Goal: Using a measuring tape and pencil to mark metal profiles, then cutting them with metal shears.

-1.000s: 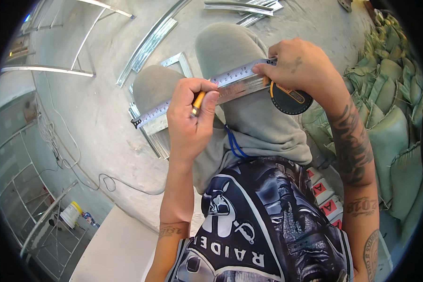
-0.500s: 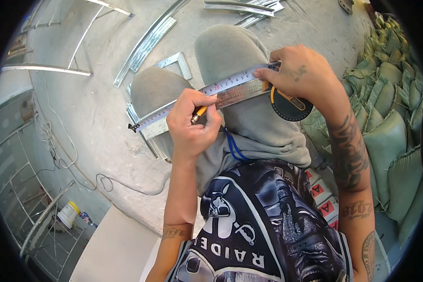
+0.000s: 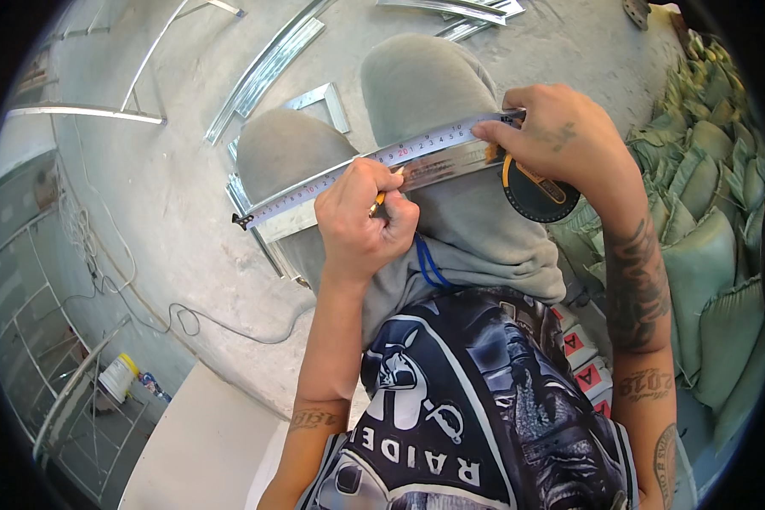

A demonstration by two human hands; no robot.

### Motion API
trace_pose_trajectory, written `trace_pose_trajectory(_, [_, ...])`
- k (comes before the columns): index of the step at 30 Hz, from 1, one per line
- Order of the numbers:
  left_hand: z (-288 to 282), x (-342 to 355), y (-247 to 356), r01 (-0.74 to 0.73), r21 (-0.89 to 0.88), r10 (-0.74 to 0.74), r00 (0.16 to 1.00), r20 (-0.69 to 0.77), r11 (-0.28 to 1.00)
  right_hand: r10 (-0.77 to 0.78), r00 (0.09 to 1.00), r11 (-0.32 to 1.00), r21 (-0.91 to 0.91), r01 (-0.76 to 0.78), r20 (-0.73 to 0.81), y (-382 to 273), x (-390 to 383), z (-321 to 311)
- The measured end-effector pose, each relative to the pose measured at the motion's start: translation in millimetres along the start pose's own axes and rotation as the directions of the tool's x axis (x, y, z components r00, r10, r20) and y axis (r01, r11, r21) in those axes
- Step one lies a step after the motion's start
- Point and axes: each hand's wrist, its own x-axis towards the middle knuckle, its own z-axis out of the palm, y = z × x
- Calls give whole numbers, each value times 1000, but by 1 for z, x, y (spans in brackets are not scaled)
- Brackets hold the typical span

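A galvanised metal channel [image 3: 450, 163] lies slantwise across my thighs. Along its far edge runs the extended tape measure blade [image 3: 291, 202], its hooked end beyond my left knee. My left hand [image 3: 361, 223] pinches a yellow pencil [image 3: 377, 203], the tip close to the channel just below the blade. My right hand [image 3: 574, 136] is closed at the channel's right end, thumb on the blade. Below its fingers sits the black and yellow tape measure case [image 3: 535, 192], partly covered by the hand. The right fingertips curl out of sight behind the metal.
More metal channels [image 3: 272, 68] lie on the concrete floor ahead, with others [image 3: 459, 12] farther off. Stacked green sacks [image 3: 697, 246] line the right side. Metal frames [image 3: 85, 111] and a loose cable [image 3: 187, 319] are at left, near a white and yellow bucket [image 3: 119, 376].
My left hand has shifted slightly right and turned, bringing the pencil's tip into sight near the channel. The right hand, tape and channel sit slightly farther right in view; the grips are unchanged.
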Motion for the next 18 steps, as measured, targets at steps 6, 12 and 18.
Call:
trace_pose_trajectory(6, [0,-2,-4,11,-27,-11,1000,-4,1000,-44,999,999,-14,44,-21,-2,2,1])
trace_pose_trajectory(12, [-2,-2,-5,24,-12,-24,1000,7,1000,15,998,1000,11,-16,63,-8,4,-2])
trace_pose_trajectory(18, [-5,-1,-4,34,-4,-34,999,-1,999,-10,999,1000,-21,11,39,-11,4,1])
